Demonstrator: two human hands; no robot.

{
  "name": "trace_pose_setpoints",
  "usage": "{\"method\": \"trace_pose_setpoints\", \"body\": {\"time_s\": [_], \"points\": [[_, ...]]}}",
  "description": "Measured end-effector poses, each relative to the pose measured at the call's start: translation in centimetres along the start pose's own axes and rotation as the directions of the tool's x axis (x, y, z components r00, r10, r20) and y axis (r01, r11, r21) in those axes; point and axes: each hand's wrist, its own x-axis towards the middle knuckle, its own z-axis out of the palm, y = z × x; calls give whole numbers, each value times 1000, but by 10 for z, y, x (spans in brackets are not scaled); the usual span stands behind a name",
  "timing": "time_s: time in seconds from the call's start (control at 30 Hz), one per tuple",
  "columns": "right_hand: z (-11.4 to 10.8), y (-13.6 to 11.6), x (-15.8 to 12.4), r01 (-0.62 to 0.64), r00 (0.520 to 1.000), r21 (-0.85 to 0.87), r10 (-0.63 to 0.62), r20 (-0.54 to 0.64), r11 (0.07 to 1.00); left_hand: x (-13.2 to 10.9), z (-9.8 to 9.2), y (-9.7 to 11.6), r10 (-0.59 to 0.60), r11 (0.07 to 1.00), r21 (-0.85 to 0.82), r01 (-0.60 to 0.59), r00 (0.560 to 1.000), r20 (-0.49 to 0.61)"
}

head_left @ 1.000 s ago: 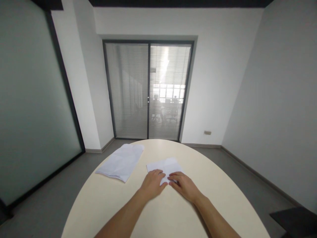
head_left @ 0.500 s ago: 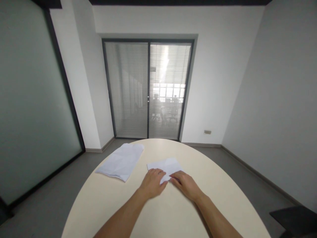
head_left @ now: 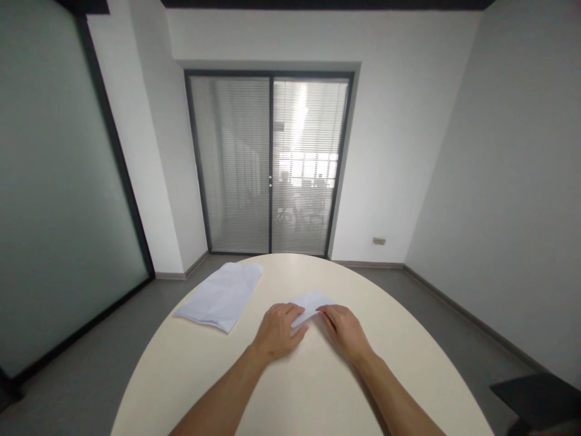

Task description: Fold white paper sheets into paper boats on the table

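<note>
A small white sheet of paper (head_left: 311,302) lies between my hands near the middle of the round table, its near edge raised a little. My left hand (head_left: 280,330) grips the paper's left side, fingers curled over the top and thumb at the near edge. At the right side, my right hand (head_left: 344,327) pinches the near edge between thumb and fingers. Both hands cover parts of the sheet, so its full outline is hidden.
A stack of white paper sheets (head_left: 222,295) rests at the table's left rim. The cream round table (head_left: 290,387) has a curved edge on both sides. A dark chair-like object (head_left: 540,396) stands at the lower right. Beyond are glass doors (head_left: 270,163) with blinds.
My right hand has moved slightly up and away, lifting the paper's near edge. My left hand has shifted a little, and less of the sheet now shows.
</note>
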Motion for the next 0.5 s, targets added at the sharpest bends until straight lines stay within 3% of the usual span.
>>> {"method": "trace_pose_setpoints", "body": {"time_s": [0.17,0.27,0.4,0.5], "points": [[0,8,2,20,999,3,-20,30,1000,1,8,-10,-148,988,-61,143,985,-93],[-4,16,0,6,998,12,-7,69,1000,1,15,-20,-286,954,-138,265,942,-173],[-14,23,-4,-168,984,155,156,91,973,2,25,-34,-447,880,-267,392,874,-189],[-18,26,-7,-258,966,335,244,84,906,3,30,-40,-496,840,-364,403,841,-215]]}}
